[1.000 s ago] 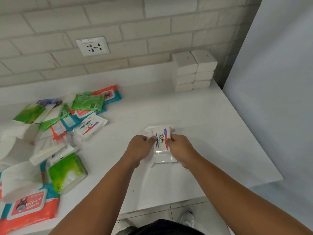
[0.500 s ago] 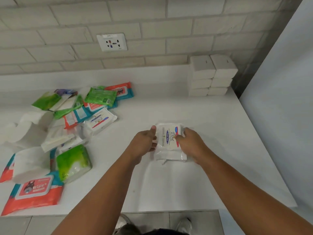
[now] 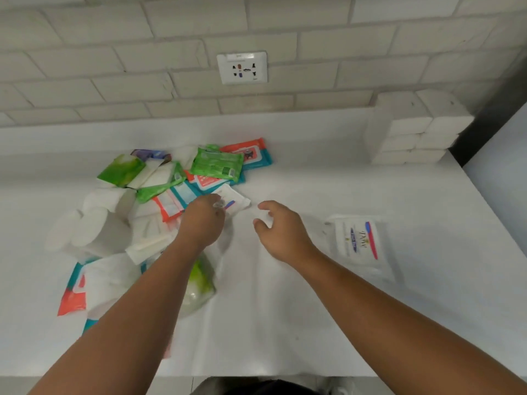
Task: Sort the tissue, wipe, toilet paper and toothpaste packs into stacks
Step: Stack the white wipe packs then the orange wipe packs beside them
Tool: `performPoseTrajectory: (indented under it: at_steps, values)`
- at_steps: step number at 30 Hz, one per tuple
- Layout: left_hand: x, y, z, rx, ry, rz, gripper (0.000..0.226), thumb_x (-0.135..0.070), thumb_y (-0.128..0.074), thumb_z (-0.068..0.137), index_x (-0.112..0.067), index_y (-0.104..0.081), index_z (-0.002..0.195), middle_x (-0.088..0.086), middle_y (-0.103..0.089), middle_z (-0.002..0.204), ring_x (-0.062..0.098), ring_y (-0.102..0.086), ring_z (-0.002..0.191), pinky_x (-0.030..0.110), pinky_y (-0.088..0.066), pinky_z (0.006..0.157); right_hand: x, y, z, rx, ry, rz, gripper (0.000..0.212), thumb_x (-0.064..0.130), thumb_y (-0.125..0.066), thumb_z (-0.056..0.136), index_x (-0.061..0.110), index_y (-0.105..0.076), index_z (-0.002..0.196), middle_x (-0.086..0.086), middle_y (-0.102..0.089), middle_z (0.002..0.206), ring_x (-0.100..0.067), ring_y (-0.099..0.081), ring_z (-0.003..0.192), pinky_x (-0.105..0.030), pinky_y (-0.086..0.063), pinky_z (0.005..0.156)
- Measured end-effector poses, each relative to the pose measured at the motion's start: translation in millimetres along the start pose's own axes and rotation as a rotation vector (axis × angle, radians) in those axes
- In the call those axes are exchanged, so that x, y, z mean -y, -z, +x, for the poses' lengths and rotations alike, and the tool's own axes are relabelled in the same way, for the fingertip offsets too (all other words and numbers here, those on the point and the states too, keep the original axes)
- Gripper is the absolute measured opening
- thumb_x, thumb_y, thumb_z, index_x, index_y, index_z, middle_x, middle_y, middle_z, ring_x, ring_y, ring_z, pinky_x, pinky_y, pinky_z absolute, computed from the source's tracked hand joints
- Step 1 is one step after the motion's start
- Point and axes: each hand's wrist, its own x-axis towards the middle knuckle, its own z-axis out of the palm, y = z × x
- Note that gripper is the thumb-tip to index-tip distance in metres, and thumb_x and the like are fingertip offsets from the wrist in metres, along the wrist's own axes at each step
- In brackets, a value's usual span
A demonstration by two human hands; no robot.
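Our left hand touches a white wipe pack at the edge of the mixed pile; we cannot tell its grip. Our right hand hovers nearby, fingers loosely curled, over the worktop. A Dove pack lies apart to the right.

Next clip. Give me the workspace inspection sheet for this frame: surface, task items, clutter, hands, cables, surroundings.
Surface: white countertop, no spills seen.
Job's things: one Dove pack lies alone at right; two side-by-side stacks of white packs in the back right corner; mixed pile of wipe packs and toilet paper rolls at left.
Clutter: nothing seen.
Hands: left hand on a second Dove pack at the pile's edge, grip unclear; right hand loosely curled, holds nothing.
Cables: nothing seen.
Surroundings: brick wall with a socket.
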Motion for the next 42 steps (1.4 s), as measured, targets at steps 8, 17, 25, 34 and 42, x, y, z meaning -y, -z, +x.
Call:
performPoseTrajectory:
  at_steps: [8,17,25,34,42]
  values:
    - [34.6,0.2,34.6,0.123,-0.115,0.135,0.041,-0.024,-0.052,0.1,-0.008,-0.05,0.138,0.013,-0.058,0.132,0.03,-0.052,0.119,0.041,-0.045,0.099,28.5,-82.1,44.5,0.184,-0.518,0.422,0.058,0.029,-0.061,0.081,0.014,-0.052,0.136,-0.003,-0.059,0.113,-0.02,-0.059,0.1,-0.035,-0.052,0.084]
    - [40.1,-1.8,42.0,0.256,-0.003,-0.009,0.075,-0.045,-0.08,0.08,-0.015,-0.045,0.139,0.008,-0.057,0.131,0.027,-0.059,0.117,0.041,-0.055,0.095,32.2,-84.9,59.7,0.007,-0.699,0.624,0.023,0.01,-0.061,0.088,0.013,-0.068,0.111,-0.011,-0.073,0.101,-0.025,-0.067,0.087,-0.036,-0.056,0.075]
    - [13.9,4.8,20.6,0.217,0.051,-0.601,0.056,-0.021,-0.081,0.084,-0.02,-0.052,0.132,-0.004,-0.064,0.124,0.017,-0.067,0.105,0.015,-0.049,0.064,26.4,-50.5,43.3,-0.169,-0.478,0.465,0.02,0.008,-0.057,0.094,0.02,-0.054,0.11,0.001,-0.063,0.109,-0.011,-0.062,0.088,-0.025,-0.049,0.064]
    - [-62.8,5.5,-27.3,0.358,0.163,-1.017,0.023,-0.03,-0.064,0.097,-0.013,-0.068,0.112,-0.001,-0.079,0.093,0.015,-0.077,0.082,0.037,-0.062,0.082,-1.3,44.5,-10.3,-0.189,-0.268,0.464,0.022,0.017,-0.056,0.099,0.02,-0.071,0.116,0.007,-0.075,0.103,-0.008,-0.072,0.09,-0.02,-0.052,0.072]
    - [-139.5,-36.2,-75.1,0.43,0.128,-0.992,0.02,-0.023,-0.068,0.096,-0.006,-0.074,0.104,0.004,-0.079,0.091,0.019,-0.077,0.083,0.036,-0.063,0.081,-51.5,132.7,-58.8,-0.229,-0.277,0.265,0.017,0.022,-0.059,0.097,0.021,-0.075,0.098,0.009,-0.073,0.083,-0.002,-0.067,0.062,-0.015,-0.044,0.046]
